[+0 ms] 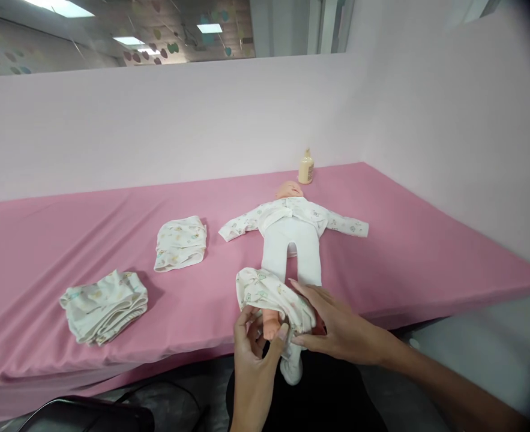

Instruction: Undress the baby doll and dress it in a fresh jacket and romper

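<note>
A baby doll (290,190) lies on its back on the pink-covered table, in a white printed top (307,210) and white leggings (274,249). Bunched around its lower legs are printed baby trousers (265,288), one end hanging past the table edge. A bare doll foot (271,327) pokes out of the cloth. My left hand (258,348) curls beside this foot, thumb and fingers closed on the trousers' edge. On the other side, my right hand (332,321) grips the bunched cloth between thumb and fingers. The doll's other foot is mostly hidden by my right hand.
Folded printed cloth (181,243) and a thicker folded stack (107,306) lie left of the doll. A cream pump bottle (306,168) stands behind its head. Pale walls (179,126) border the pink table (382,252). A black object (84,414) is at the lower left.
</note>
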`<act>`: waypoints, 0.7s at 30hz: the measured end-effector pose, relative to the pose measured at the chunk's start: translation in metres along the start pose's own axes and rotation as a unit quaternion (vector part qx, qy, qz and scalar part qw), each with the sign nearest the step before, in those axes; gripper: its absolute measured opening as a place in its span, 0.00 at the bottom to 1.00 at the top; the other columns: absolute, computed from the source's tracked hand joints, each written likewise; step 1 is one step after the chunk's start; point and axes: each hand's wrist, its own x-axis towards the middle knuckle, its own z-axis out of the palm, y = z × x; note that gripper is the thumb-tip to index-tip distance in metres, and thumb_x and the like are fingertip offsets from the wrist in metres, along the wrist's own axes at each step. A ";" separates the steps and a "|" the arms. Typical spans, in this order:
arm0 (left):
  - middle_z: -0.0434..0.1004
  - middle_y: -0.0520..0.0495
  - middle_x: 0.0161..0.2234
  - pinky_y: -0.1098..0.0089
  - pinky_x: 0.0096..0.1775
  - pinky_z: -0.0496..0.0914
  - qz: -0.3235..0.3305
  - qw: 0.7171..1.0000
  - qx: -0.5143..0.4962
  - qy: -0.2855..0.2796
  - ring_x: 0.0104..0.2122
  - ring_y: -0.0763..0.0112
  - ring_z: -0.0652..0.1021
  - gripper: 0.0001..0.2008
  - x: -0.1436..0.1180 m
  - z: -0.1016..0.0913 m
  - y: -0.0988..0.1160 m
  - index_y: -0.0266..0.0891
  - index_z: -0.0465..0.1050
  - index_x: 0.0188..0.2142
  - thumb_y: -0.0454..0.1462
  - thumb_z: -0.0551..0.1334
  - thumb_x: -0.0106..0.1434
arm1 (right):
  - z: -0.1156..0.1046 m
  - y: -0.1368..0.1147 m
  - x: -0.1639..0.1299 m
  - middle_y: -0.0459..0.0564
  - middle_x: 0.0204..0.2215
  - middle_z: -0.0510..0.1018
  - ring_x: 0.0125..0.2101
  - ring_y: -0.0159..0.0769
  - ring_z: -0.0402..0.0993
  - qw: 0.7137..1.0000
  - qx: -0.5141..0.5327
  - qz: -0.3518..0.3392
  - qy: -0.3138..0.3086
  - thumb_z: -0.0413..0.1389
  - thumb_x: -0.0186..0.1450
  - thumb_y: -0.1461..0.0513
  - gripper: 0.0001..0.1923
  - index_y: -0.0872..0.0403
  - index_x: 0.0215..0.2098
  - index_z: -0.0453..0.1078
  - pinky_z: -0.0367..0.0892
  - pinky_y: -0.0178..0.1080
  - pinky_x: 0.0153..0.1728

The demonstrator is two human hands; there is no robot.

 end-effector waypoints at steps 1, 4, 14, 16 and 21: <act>0.65 0.41 0.59 0.62 0.55 0.69 0.004 1.000 0.012 0.007 0.59 0.59 0.69 0.33 0.002 -0.003 0.000 0.45 0.61 0.57 0.47 0.70 0.57 | 0.002 0.002 -0.004 0.57 0.65 0.61 0.65 0.47 0.55 1.000 -0.009 0.002 0.023 0.60 0.65 0.51 0.41 0.51 0.70 0.48 0.57 0.50 0.64; 0.67 0.42 0.58 0.63 0.54 0.70 0.024 0.999 0.029 0.040 0.58 0.59 0.71 0.30 0.007 -0.012 0.003 0.45 0.62 0.56 0.48 0.69 0.58 | 0.008 0.004 -0.012 0.54 0.59 0.69 0.61 0.46 0.61 0.998 -0.007 -0.002 0.069 0.58 0.66 0.54 0.31 0.49 0.65 0.57 0.59 0.50 0.62; 0.64 0.41 0.59 0.61 0.54 0.68 0.085 0.986 0.131 0.062 0.56 0.59 0.70 0.26 0.004 -0.018 0.004 0.44 0.62 0.57 0.49 0.64 0.63 | 0.001 -0.021 -0.002 0.54 0.49 0.73 0.46 0.37 0.73 0.978 0.200 0.005 0.050 0.51 0.70 0.61 0.21 0.53 0.61 0.59 0.70 0.42 0.46; 0.63 0.40 0.59 0.58 0.55 0.67 0.129 0.966 0.199 0.100 0.54 0.57 0.71 0.27 -0.001 -0.019 0.013 0.44 0.63 0.58 0.49 0.64 0.63 | -0.008 -0.029 0.000 0.54 0.48 0.74 0.44 0.36 0.72 0.984 0.173 -0.004 0.040 0.51 0.70 0.61 0.21 0.53 0.61 0.61 0.70 0.40 0.43; 0.68 0.44 0.56 0.61 0.60 0.61 0.321 0.905 0.279 0.006 0.57 0.58 0.69 0.18 0.003 -0.014 0.070 0.44 0.71 0.54 0.42 0.63 0.64 | -0.029 -0.056 0.009 0.53 0.52 0.73 0.44 0.34 0.72 0.988 0.125 -0.094 -0.010 0.52 0.68 0.63 0.23 0.51 0.62 0.62 0.69 0.37 0.42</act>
